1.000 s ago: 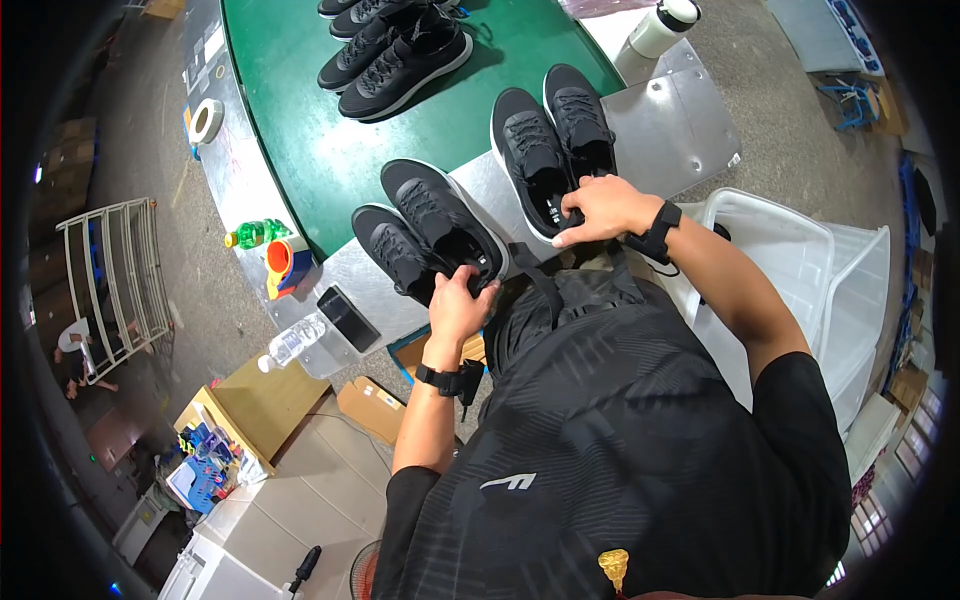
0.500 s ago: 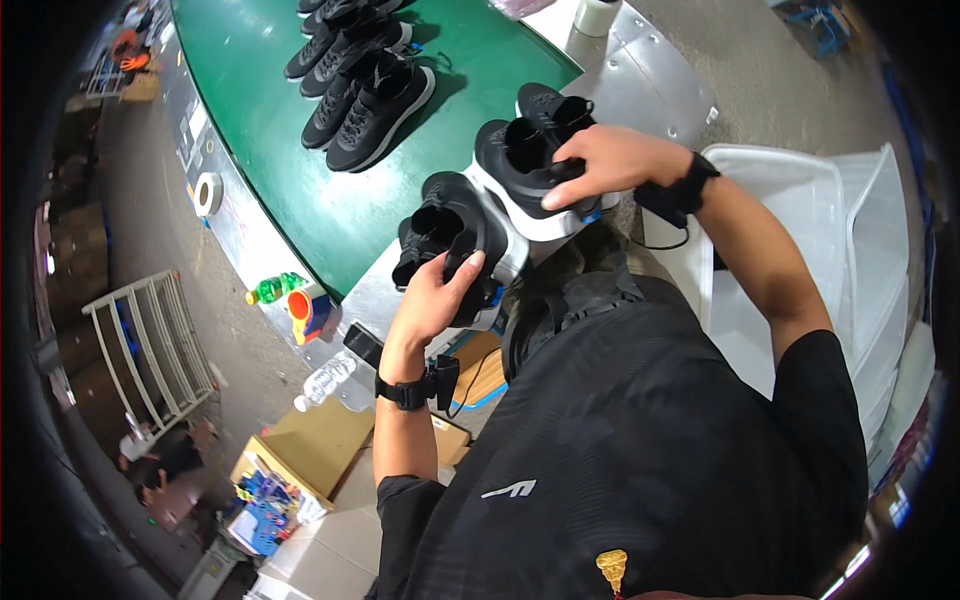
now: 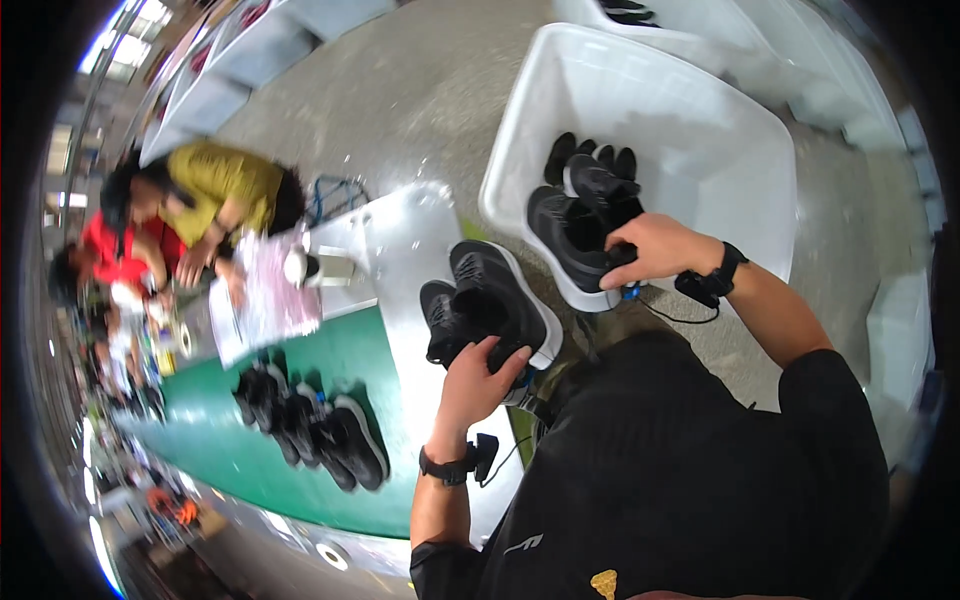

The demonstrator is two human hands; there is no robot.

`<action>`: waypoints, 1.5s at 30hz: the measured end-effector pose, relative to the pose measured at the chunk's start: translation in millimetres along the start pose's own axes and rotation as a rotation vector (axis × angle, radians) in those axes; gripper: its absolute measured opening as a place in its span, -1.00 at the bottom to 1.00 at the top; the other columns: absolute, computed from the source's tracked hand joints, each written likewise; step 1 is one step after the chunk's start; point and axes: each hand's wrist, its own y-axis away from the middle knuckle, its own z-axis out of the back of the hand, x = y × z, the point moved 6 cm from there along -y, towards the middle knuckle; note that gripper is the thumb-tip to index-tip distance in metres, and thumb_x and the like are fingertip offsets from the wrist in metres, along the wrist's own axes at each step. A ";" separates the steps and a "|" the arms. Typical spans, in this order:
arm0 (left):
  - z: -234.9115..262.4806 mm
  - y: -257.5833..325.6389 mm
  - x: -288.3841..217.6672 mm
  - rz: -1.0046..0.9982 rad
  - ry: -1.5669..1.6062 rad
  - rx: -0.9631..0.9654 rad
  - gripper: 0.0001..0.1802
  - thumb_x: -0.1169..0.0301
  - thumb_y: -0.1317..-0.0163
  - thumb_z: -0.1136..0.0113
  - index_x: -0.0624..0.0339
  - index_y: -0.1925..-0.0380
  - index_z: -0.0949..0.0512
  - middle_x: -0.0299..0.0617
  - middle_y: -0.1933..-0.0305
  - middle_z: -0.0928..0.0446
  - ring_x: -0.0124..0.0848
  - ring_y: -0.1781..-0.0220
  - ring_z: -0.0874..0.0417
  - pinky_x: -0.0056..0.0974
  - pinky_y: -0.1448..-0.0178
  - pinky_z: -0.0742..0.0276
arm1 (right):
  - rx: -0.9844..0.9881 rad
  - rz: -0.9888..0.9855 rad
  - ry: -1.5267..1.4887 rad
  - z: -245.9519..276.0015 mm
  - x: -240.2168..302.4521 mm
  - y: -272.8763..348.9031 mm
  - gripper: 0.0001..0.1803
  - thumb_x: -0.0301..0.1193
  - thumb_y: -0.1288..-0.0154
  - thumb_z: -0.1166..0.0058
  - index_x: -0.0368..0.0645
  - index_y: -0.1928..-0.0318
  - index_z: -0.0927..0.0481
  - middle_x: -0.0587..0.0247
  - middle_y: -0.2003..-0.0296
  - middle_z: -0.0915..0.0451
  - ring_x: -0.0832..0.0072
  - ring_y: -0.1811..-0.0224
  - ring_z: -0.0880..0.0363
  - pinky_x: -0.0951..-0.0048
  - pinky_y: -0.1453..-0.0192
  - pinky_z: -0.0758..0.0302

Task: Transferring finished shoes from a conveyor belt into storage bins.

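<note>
Left hand (image 3: 480,385) and right hand (image 3: 655,248), both gripping.
Fingers hold left black shoes (image 3: 516,308) by their heels, mid-frame; right black shoes (image 3: 566,240) likewise; white bin (image 3: 715,165) upper right.

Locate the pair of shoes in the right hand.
In the head view, the black pair is right of and above centre, gripped by the right hand, overlapping the large white bin; the other held pair is nearby, lower left.
</note>
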 end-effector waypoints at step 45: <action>-210.7 -189.7 51.3 0.257 0.019 0.040 -0.65 0.26 -0.22 -0.29 0.34 0.15 -0.63 -0.03 0.24 -0.69 -0.32 0.17 -0.71 -0.27 0.05 -0.59 | -0.251 -0.441 -0.474 -121.1 -434.4 46.0 -0.59 -0.10 -0.15 -0.22 -0.18 0.18 -0.63 0.04 0.29 -0.65 0.12 0.19 -0.61 0.20 0.10 -0.51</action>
